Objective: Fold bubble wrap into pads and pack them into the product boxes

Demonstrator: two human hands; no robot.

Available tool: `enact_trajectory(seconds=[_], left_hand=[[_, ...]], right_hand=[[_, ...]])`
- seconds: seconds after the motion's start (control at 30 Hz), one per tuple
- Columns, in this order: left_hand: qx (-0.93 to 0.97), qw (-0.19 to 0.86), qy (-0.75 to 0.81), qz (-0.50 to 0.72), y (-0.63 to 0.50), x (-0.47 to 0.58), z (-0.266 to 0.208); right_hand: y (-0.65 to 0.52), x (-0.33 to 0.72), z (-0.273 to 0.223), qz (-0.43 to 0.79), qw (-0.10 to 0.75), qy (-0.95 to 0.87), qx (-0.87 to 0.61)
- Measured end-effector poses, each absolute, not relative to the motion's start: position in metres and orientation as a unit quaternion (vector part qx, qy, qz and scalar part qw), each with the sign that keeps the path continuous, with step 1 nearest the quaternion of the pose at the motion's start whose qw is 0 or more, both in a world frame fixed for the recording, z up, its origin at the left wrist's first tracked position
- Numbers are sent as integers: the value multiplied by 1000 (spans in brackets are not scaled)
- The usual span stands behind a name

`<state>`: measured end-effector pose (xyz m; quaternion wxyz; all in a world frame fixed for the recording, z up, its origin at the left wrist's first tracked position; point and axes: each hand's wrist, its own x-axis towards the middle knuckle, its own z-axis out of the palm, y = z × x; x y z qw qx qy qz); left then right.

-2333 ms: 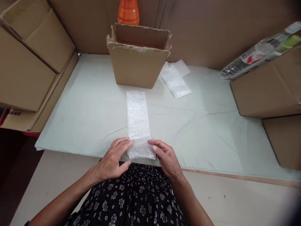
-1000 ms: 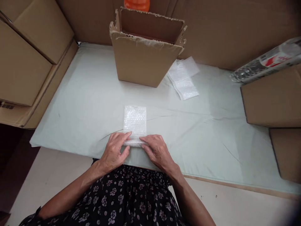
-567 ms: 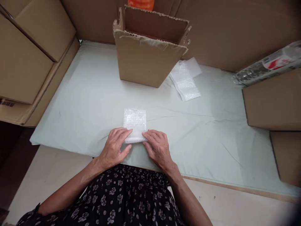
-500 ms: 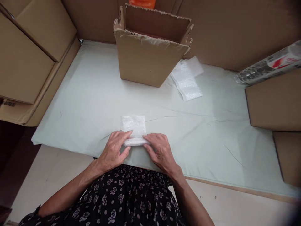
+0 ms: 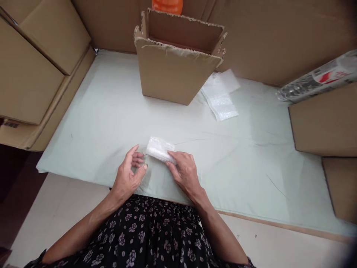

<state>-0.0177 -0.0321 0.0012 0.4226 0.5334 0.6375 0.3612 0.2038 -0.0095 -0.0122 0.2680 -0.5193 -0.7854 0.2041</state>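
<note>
A small roll of bubble wrap lies tilted near the front of the cloth-covered table. My right hand grips its right end between thumb and fingers. Just left of the roll, my left hand is off it, thumb and index finger apart and the other fingers curled, with nothing between them. Whatever may be inside the wrap is hidden.
Behind the roll stands an open cardboard box with torn edges. Flat bubble wrap pieces lie to its right. A plastic bottle rests by cardboard boxes at the right. More cartons line the left.
My left hand has let go of the bubble wrap and drawn back to the left. The wrap's flat flap is now mostly rolled up, and the roll has turned askew in my right hand.
</note>
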Motion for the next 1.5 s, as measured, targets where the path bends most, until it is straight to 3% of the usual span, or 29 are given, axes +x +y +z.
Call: enact_trajectory(seconds=[0.13,0.27,0.37,0.47,0.6,0.67,0.87,1.0,1.3,1.43,1.5], left_hand=[[402,595,575,394,-33,-10,11],[398,636,538,384,-26,0,16],[500,621,494,346,-14,2,17],[674,462,459,350,19,-1,30],[797,85,415,430,102,5,72],[806,-39,399,436,151,13,92],[839,-145,410,327,236,30,104],[852,-153,358,349,208,21,99],[879,-69,354,313,84,-14,116],[864,-80,400,295,61,-36,109],[852,-80,409,316,59,-44,102]], right_hand=[[-15,205,-5,347,276,-749,-492],[-18,215,-1,407,294,-705,-501],[-16,228,5,513,264,-660,-482],[-16,242,9,537,279,-621,-498],[-18,261,3,498,322,-581,-557],[-19,267,-2,504,327,-571,-560],[-18,280,-8,546,328,-573,-516],[-11,296,-2,571,333,-576,-482],[6,334,85,436,434,-645,-453],[19,323,137,266,455,-679,-511],[41,304,160,166,415,-725,-525]])
